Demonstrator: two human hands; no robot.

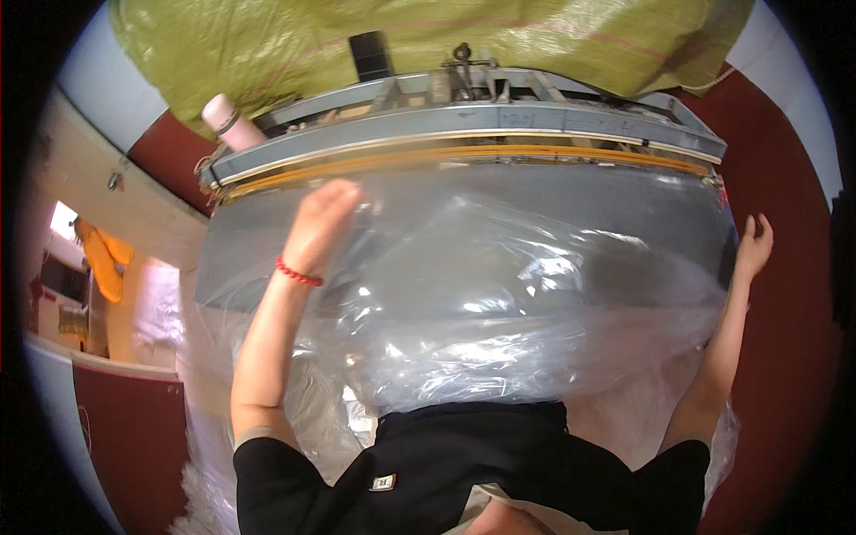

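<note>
A large sheet of clear plastic film [464, 267] lies crumpled and shiny across a grey bench top [267, 214]. Its near part hangs over the front edge against my body. My left hand [325, 223], with a red bead bracelet on the wrist, is over the left part of the bench. Its fingers are drawn together at the film, though motion blurs their tips. Out at the bench's right end is my right hand [756, 248], its fingers apart and slightly curled, with no film visible in it. The film's right side spreads close to that forearm.
A grey metal frame [464, 120] with orange strips [464, 153] runs along the back, carrying a metal clamp [464, 67]. A pink bottle [234, 125] stands at its left end. Yellow-green woven sheeting [553, 40] hangs behind. At left is an opening with orange cloth [105, 263].
</note>
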